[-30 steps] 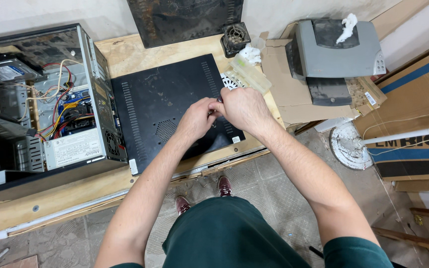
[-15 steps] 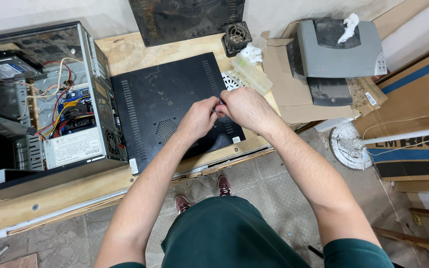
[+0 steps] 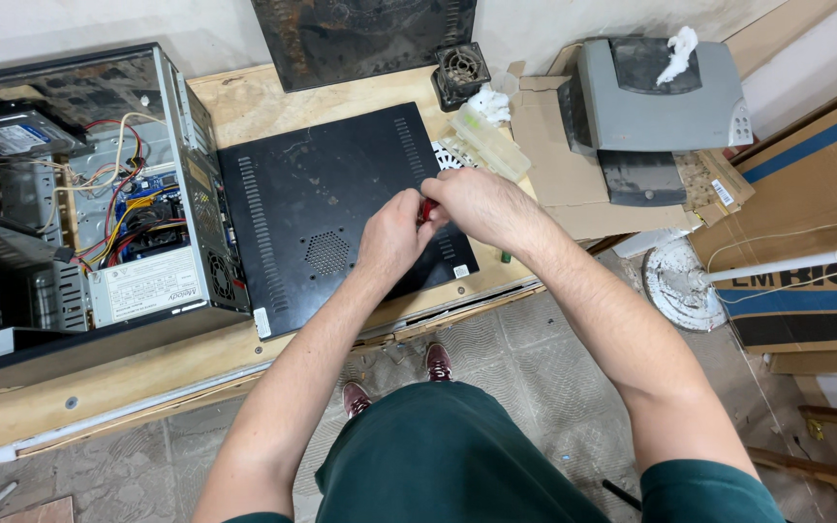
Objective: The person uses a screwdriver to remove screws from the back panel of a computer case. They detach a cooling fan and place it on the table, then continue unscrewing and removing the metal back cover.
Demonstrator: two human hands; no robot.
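Left hand (image 3: 394, 232) and right hand (image 3: 472, 203) are pinched together on one small red-handled tool (image 3: 425, 209), held over the right part of the black side panel (image 3: 331, 208); against half a second ago, the red handle now shows between the fingers. Count: one panel flat on the wooden bench (image 3: 244, 107), one open computer case (image 3: 70, 213) at left, one grey printer (image 3: 661, 97) at right.

We see our left hand (image 3: 394, 232) and right hand (image 3: 477, 205) meeting over a black vented side panel (image 3: 326, 213) lying flat on a wooden board (image 3: 273, 102); between the fingers a small red-handled tool (image 3: 426, 209) shows, mostly hidden; to the left stands an open computer case (image 3: 79, 203) with coloured wires exposed; just beyond the panel lie a translucent plastic box (image 3: 484, 145) and a small black fan (image 3: 461, 70); a grey printer (image 3: 656, 92) sits on cardboard (image 3: 559, 174) to the right; a white fan base (image 3: 678, 281) rests on the floor.
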